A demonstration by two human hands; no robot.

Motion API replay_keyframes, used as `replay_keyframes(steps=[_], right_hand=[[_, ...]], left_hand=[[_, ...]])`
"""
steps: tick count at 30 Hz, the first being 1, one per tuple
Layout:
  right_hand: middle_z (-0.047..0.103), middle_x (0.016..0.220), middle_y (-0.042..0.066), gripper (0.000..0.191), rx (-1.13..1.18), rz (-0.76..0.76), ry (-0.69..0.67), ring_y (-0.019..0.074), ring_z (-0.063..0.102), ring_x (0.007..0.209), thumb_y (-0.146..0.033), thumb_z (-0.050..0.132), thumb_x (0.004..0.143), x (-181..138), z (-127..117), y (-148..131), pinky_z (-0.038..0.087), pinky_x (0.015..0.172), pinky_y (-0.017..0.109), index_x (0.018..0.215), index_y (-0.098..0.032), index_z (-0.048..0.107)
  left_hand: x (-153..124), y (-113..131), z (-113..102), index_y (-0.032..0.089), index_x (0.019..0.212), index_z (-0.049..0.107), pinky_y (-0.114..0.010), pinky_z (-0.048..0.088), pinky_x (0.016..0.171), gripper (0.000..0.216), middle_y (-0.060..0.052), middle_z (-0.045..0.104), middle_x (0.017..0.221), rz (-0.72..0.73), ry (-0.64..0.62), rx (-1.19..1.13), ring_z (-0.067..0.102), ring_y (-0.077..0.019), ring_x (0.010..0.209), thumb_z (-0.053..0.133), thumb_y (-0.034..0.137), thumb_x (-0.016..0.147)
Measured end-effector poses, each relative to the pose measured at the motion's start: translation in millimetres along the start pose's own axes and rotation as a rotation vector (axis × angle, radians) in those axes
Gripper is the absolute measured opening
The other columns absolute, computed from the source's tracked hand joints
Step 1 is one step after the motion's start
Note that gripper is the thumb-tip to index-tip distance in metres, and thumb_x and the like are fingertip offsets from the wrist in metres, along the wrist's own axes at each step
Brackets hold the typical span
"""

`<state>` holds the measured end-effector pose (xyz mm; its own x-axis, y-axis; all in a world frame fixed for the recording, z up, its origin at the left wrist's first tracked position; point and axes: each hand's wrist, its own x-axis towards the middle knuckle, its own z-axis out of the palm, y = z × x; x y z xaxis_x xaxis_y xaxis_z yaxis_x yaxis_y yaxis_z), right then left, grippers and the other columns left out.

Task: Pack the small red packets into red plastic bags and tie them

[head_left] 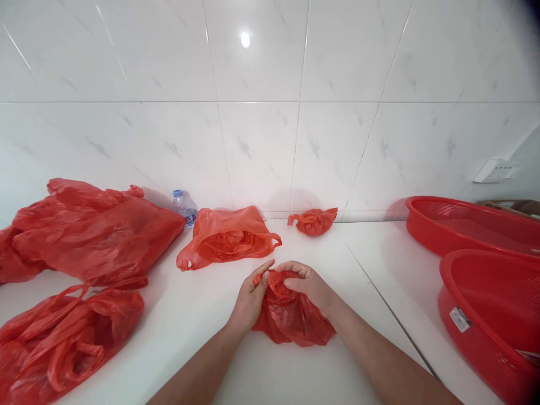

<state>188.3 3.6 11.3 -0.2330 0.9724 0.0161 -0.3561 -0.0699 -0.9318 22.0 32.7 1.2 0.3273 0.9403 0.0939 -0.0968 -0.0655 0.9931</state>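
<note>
A red plastic bag (291, 323) rests on the white table in front of me, its top gathered between both hands. My left hand (253, 295) pinches the bunched top from the left, thumb and fingers closed on the plastic. From the right, my right hand (310, 286) curls over the same gathered part, its thumb pressed against the bag. What the bag holds is hidden. Just beyond my hands lies an open red plastic bag (230, 225) with more crumpled red plastic inside. A small knotted red bag (314, 222) sits by the wall.
Large red bags (97, 230) and a looser red bag (63, 343) lie on the left. A plastic bottle (184, 209) stands by the tiled wall. On the right are two red plastic baskets, a near one (458, 287) and a far one (426, 228). A seam (390, 309) crosses the table.
</note>
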Motion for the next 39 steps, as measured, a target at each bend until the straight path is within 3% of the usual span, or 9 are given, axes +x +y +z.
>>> replay_keyframes(steps=[4,7,10,16,23,26,29,34,39], right_hand=[[0.062,0.079,-0.003,0.044,-0.278,-0.043,0.132,0.0137,0.058,0.069,-0.022,0.068,0.07,2,2,-1,0.047,0.066,0.028,0.112,-0.027,0.054],[0.055,0.064,-0.006,0.023,-0.57,-0.087,0.322,0.011,0.049,0.056,-0.022,0.064,0.07,6,1,6,0.04,0.052,0.023,0.092,-0.024,0.058],[0.056,0.06,-0.005,0.008,-0.729,-0.128,0.429,0.0108,0.046,0.053,-0.02,0.052,0.073,8,-1,13,0.036,0.049,0.023,0.075,-0.023,0.059],[0.065,0.073,-0.002,0.021,-0.421,-0.142,0.355,0.0138,0.056,0.063,-0.019,0.049,0.073,11,-9,11,0.044,0.061,0.027,0.085,-0.023,0.065],[0.068,0.075,0.0,0.022,0.003,-0.019,0.169,0.0157,0.059,0.066,-0.014,0.057,0.066,10,-21,7,0.046,0.068,0.031,0.084,-0.02,0.067],[0.068,0.079,0.003,0.017,0.164,-0.04,0.12,0.0176,0.061,0.07,-0.025,0.058,0.072,8,-25,3,0.047,0.072,0.033,0.085,-0.019,0.067],[0.066,0.076,0.003,0.018,0.19,-0.074,0.202,0.0164,0.06,0.068,-0.034,0.065,0.071,9,-29,-1,0.046,0.07,0.032,0.08,-0.018,0.066],[0.064,0.071,-0.001,0.024,0.106,-0.098,0.334,0.0132,0.057,0.061,-0.023,0.073,0.06,13,-44,-3,0.044,0.063,0.028,0.082,-0.02,0.065],[0.058,0.066,-0.004,0.02,-0.049,-0.191,0.507,0.0108,0.051,0.059,-0.022,0.068,0.058,18,-74,-2,0.043,0.063,0.026,0.077,-0.02,0.061]], left_hand=[[-2,2,2,0.023,0.11,0.064,-0.031,0.046,0.082,0.035,-0.005,0.067,0.103,0.017,0.0,0.06,0.06,-0.0215,0.094,0.05,0.044,0.087],[-7,3,9,0.023,0.099,0.065,-0.027,0.044,0.074,0.027,-0.001,0.065,0.088,0.058,0.024,0.137,0.056,-0.0162,0.08,0.05,0.042,0.087],[-12,1,16,0.023,0.093,0.062,-0.023,0.041,0.068,0.021,0.002,0.059,0.08,0.081,0.007,0.174,0.049,-0.0125,0.072,0.049,0.039,0.087],[-14,-8,17,0.022,0.078,0.044,-0.02,0.034,0.054,0.014,0.007,0.043,0.065,0.117,0.048,0.183,0.038,-0.0098,0.059,0.053,0.032,0.084],[-11,-12,12,0.021,0.072,0.047,-0.021,0.039,0.061,0.01,0.005,0.052,0.07,0.2,0.025,0.347,0.045,-0.0108,0.066,0.051,0.018,0.081],[-11,-14,11,0.021,0.072,0.046,-0.022,0.04,0.062,0.012,0.004,0.054,0.072,0.243,-0.001,0.396,0.047,-0.0113,0.067,0.049,0.012,0.079],[-11,-15,9,0.021,0.073,0.046,-0.026,0.044,0.07,0.015,0.001,0.058,0.083,0.369,-0.017,0.491,0.053,-0.0134,0.077,0.048,0.008,0.078],[-17,-9,11,0.02,0.074,0.05,-0.038,0.044,0.089,0.016,-0.006,0.054,0.116,0.706,-0.004,0.706,0.048,-0.0216,0.111,0.052,0.004,0.076],[-41,5,24,0.019,0.077,0.05,-0.043,0.044,0.092,0.019,-0.008,0.06,0.107,0.987,-0.216,0.733,0.049,-0.0237,0.11,0.053,0.001,0.071]])
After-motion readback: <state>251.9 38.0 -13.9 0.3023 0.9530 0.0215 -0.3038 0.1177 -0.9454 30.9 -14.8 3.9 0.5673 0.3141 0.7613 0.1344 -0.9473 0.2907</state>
